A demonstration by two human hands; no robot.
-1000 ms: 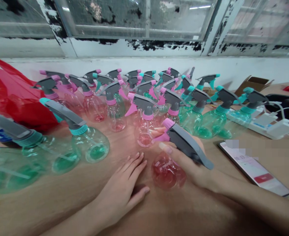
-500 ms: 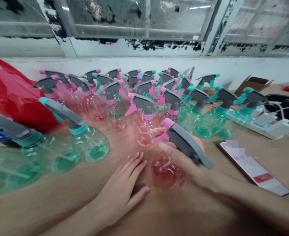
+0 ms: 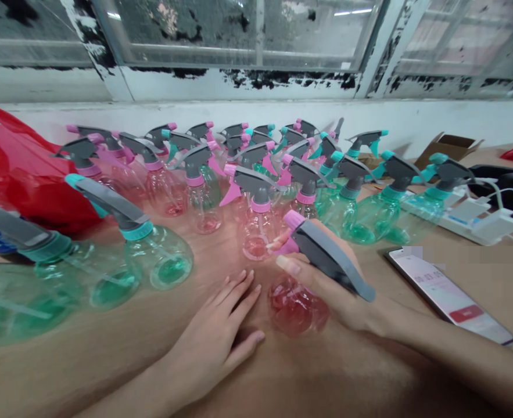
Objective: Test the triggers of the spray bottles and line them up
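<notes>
My right hand [image 3: 330, 284] is wrapped round the neck of a pink spray bottle [image 3: 297, 310], which stands on the wooden table. Its grey trigger head [image 3: 330, 252] has a pink nozzle pointing away to the left. Beside it, my left hand [image 3: 221, 325] lies flat on the tabletop, fingers stretched out and holding nothing. Just beyond my hands is another pink spray bottle [image 3: 256, 238]. A green spray bottle [image 3: 164, 264] stands to the left of my left hand, with more green bottles [image 3: 51, 290] nearer the left edge.
Several pink and green spray bottles crowd the back of the table. A red plastic bag [image 3: 25, 180] sits at the left. On the right are a phone [image 3: 450, 296], a white power strip [image 3: 474, 223] with cables, and a cardboard box [image 3: 445, 151]. A windowed wall [image 3: 239, 90] runs behind.
Almost nothing differs. The right thumb has shifted slightly left at the pink bottle's neck, and the whole view has moved a little. The left hand stays flat.
</notes>
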